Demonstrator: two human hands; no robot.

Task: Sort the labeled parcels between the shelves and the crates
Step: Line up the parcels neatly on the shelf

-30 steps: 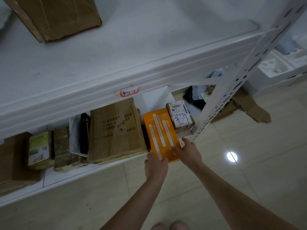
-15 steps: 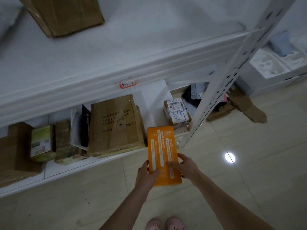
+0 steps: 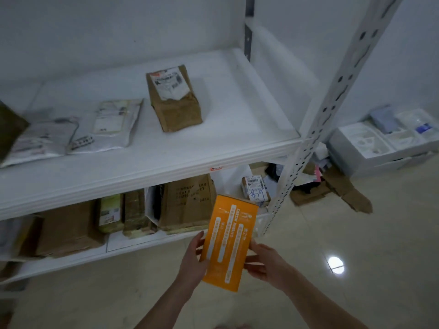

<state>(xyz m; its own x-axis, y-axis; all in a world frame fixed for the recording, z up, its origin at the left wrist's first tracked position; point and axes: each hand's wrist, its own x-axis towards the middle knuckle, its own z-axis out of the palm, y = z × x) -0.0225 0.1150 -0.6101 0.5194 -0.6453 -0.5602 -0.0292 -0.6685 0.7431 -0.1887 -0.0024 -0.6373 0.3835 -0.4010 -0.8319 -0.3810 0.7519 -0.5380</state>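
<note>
Lifted off shelf (image 3: 133, 243), white-lettered orange box (image 3: 228, 243) in left hand (image 3: 193, 262), right hand (image 3: 266, 264).

The upper shelf (image 3: 237, 119) carried a brown labeled box (image 3: 174, 98) and two white mailers (image 3: 111, 127). The lower shelf (image 3: 133, 242) carried a row of cardboard boxes (image 3: 187, 203) and a small labeled parcel (image 3: 255, 188). Flattened cardboard (image 3: 342, 188) lay on the floor (image 3: 356, 269).

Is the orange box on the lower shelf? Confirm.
No, the left hand and right hand hold the orange box in front of the lower shelf.

Head-worn view, forward and down, near shelves (image 3: 237, 110)
</note>
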